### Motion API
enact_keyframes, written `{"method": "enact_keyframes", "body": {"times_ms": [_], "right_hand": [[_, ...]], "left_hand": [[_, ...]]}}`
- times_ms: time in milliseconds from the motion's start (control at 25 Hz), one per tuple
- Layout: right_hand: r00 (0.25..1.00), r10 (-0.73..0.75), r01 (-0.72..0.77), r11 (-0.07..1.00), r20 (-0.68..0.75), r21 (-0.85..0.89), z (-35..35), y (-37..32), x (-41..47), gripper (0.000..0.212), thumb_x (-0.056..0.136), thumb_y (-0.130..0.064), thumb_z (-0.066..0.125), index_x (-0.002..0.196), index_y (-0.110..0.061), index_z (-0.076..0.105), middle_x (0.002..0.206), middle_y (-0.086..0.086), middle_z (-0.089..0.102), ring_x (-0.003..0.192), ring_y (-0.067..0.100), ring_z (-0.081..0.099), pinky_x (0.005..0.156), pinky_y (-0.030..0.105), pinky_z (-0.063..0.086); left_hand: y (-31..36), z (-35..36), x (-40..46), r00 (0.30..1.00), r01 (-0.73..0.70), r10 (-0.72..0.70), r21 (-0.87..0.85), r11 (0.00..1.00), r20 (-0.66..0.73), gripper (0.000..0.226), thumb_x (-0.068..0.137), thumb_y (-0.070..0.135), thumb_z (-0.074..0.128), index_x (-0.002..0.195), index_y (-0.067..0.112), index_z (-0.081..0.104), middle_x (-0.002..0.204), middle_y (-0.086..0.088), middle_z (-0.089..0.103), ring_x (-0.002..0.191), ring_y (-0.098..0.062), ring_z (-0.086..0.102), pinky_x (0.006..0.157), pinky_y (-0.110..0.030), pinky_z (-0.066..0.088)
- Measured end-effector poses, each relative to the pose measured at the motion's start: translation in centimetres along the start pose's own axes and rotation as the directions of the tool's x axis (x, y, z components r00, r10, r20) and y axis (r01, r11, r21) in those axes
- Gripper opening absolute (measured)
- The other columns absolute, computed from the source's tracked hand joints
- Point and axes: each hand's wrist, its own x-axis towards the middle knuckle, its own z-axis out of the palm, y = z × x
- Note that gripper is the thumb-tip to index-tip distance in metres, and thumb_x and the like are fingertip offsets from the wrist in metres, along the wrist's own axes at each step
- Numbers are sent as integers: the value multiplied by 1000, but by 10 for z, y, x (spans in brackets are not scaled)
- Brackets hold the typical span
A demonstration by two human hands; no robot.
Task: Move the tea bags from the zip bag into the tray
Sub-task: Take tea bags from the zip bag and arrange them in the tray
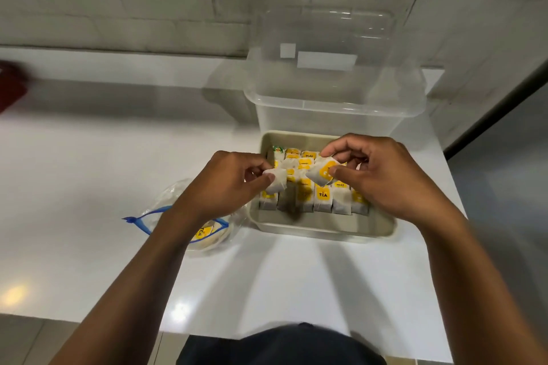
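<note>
White paper tea bags with yellow labels, one (pixel 275 180) pinched in left hand (pixel 234 184) grip, one (pixel 321 173) in right hand (pixel 382 175), directly above filled beige tray (pixel 326 230).

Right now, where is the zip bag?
In the head view, the zip bag lies on the white counter, under the left forearm and just left of the tray.

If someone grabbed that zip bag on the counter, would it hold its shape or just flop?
Probably flop: the zip bag is thin clear film, already crumpled and slumped. It likely weighs little, with only a few tea bags showing inside. Its mouth looks open, so tipping it might spill them.
</note>
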Motion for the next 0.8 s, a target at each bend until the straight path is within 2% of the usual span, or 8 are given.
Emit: {"method": "enact_keyframes", "body": {"times_ms": [120,240,320,400,480,560,680,800], "right_hand": [[998,48,-48,999,29,-2,11,14,6,21,85,-14,74,97,-30,74,82,-14,70,74,2,61,63,5,43],[989,92,-91,996,115,-19,27,26,10,19,86,-13,73,97,-29,74,82,-14,70,77,3,64,66,10,47],[982,92,-85,995,162,-55,40,31,15,20,86,-11,71,97,-28,74,82,-14,68,77,0,63,70,16,48],[972,97,-76,992,215,-104,54,35,21,22,84,-9,71,97,-26,74,83,-12,67,79,0,62,72,20,49],[959,94,-52,986,267,-161,69,37,26,21,83,-8,70,99,-22,75,84,-8,68,84,6,65,74,23,52],[948,89,-26,978,304,-208,81,38,30,21,83,-6,69,98,-20,75,83,-6,68,84,9,65,71,22,50],[926,104,-4,964,364,-266,92,41,35,21,81,-4,65,82,-24,70,79,-1,69,81,17,63,69,28,52],[928,113,3,951,356,-309,101,42,41,14,83,-8,64,78,-21,65,82,4,68,81,24,61,67,32,50]], "left_hand": [[0,-4,1,997,-66,64,27,997,52,5,88,32,72,85,30,76,77,14,66,71,-7,59,67,-16,43],[-3,-6,3,986,-24,9,88,996,166,5,86,34,73,84,33,77,78,15,67,70,-5,57,64,-12,39],[-6,-2,6,977,-16,-26,197,980,211,7,87,34,70,87,34,77,81,16,70,69,-2,56,69,-19,43],[-7,7,12,975,-7,-63,314,949,212,12,88,33,66,95,35,75,89,14,71,80,-4,56,78,-29,50],[-6,15,17,971,8,-102,394,919,217,17,89,32,62,101,37,73,96,10,71,96,-13,54,80,-31,49],[-5,21,22,964,-23,-100,452,892,247,18,87,32,60,98,37,73,97,8,69,96,-15,49,75,-28,43],[-1,22,24,948,-148,-44,559,816,315,18,88,36,57,89,31,74,92,8,66,88,-16,40,71,-28,33],[6,27,28,933,-262,-15,705,659,360,22,93,33,51,96,25,71,102,1,59,98,-24,45,72,-31,29]]}}
